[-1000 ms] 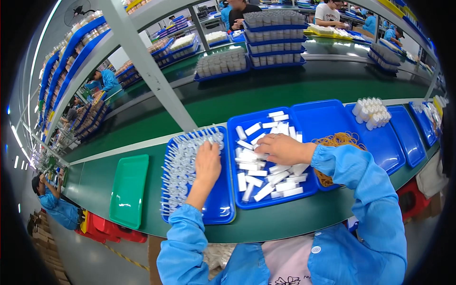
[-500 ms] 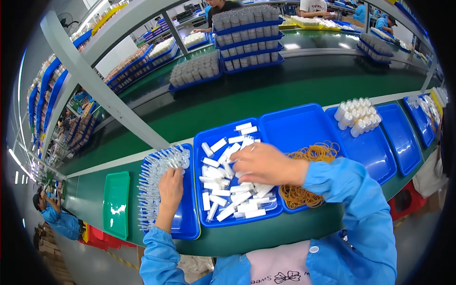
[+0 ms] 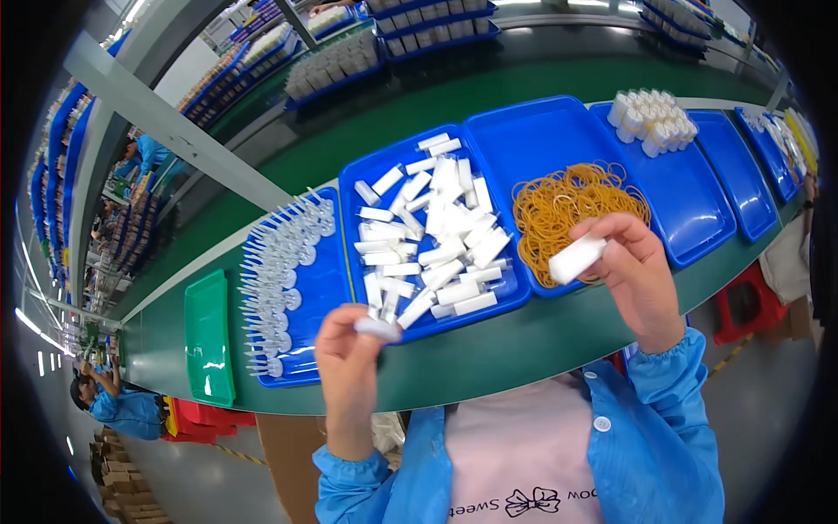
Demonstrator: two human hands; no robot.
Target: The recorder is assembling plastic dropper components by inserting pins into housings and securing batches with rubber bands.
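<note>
In my left hand, closed at the fingertips, is a clear plastic piece with a round disc; its stem appears to point up, slightly blurred. My right hand pinches a white tube-like plastic piece, held tilted above the rubber bands. Many similar white pieces lie loose in the blue tray between my hands. Beside it on the left, a blue tray carries rows of clear stemmed discs, their stems pointing left.
A green tray lies at the far left of the green bench. To the right, a blue tray holds upright white-and-clear containers. A grey frame post slants behind the trays. Loaded blue trays stand farther back.
Both hands have come out of the trays toward me. My left hand has brought a clear disc piece rightward; my right has taken a white piece and moved right. The view has tilted down.
</note>
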